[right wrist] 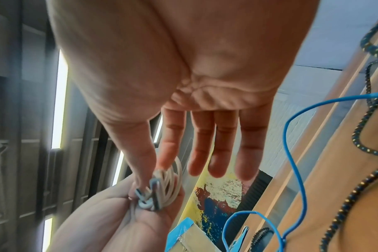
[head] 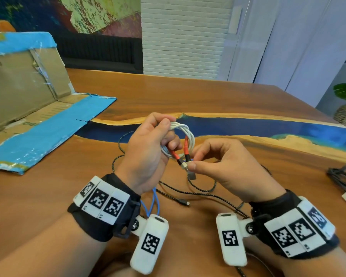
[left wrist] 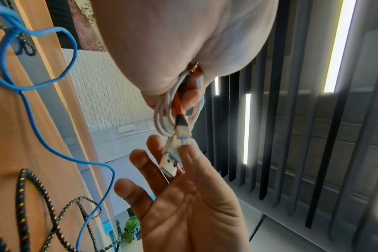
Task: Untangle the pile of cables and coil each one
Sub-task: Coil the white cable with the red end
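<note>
Head view: left hand (head: 146, 156) curled round a small round coil of smooth white cable (head: 180, 139), held up above the glossy wooden table (head: 248, 100), fingers threaded through the loop. Right hand (head: 228, 166) just beside, thumb and forefinger pinched on the metal plug tip at the coil's lower end, where 2 orange strain-relief sleeves (head: 186, 148) meet. Beneath both grips, loose on the wood: a woven black braided cable (head: 204, 189) in slack curves and a thin smooth blue cable (head: 153, 198) looped under the left wrist. Well off to the right of the grip, a bunched black cable (head: 342, 176). Far to the left, flattened cardboard (head: 28, 86) edged with blue tape.

Left wrist view: white cable (left wrist: 162, 119) as several tight round turns hanging out of the left palm (left wrist: 183, 42); orange sleeve (left wrist: 178, 105) ending in a black collar and a flat rectangular plug (left wrist: 169, 163). Right hand (left wrist: 183, 204) below, forefinger against the plug, other fingers loosely spread. To the side, blue cable (left wrist: 32, 110) and speckled braided cable (left wrist: 41, 196) on the wood.

Right wrist view: right hand (right wrist: 183, 85) with thumb and forefinger closed on the plug end, 3 fingers straight; white cable (right wrist: 173, 187) blurred, pressed into the left hand (right wrist: 119, 230). Blue cable (right wrist: 291, 145) and braided cable (right wrist: 360, 136) off to the far side.
</note>
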The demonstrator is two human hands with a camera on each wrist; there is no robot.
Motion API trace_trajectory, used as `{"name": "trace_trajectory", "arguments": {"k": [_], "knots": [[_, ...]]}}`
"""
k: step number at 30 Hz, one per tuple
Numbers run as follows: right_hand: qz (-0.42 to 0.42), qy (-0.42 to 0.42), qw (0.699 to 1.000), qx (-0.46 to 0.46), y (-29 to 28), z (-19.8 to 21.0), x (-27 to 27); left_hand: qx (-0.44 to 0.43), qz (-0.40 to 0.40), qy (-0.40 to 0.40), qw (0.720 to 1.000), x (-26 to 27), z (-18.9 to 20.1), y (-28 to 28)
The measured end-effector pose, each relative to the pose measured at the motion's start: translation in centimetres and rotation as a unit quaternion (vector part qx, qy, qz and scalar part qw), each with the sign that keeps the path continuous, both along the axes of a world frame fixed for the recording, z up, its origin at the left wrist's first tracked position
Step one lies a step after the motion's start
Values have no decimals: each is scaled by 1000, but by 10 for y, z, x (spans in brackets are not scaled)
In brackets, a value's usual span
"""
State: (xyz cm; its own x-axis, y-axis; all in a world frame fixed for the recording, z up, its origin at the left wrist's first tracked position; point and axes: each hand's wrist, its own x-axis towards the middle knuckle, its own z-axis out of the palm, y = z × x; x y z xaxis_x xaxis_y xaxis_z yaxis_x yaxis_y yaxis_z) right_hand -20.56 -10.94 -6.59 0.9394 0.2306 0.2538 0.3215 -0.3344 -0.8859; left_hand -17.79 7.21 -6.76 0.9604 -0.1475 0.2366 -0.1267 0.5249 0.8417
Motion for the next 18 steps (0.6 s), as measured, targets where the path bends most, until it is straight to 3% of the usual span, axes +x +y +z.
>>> {"name": "trace_trajectory", "arguments": {"k": [9,18], "knots": [[13,63,985,160,12,-8,1,40,-5,-13,999,-3,1,1],[-36,52,978,197,7,3,5,94,27,-22,995,2,-2,5]]}}
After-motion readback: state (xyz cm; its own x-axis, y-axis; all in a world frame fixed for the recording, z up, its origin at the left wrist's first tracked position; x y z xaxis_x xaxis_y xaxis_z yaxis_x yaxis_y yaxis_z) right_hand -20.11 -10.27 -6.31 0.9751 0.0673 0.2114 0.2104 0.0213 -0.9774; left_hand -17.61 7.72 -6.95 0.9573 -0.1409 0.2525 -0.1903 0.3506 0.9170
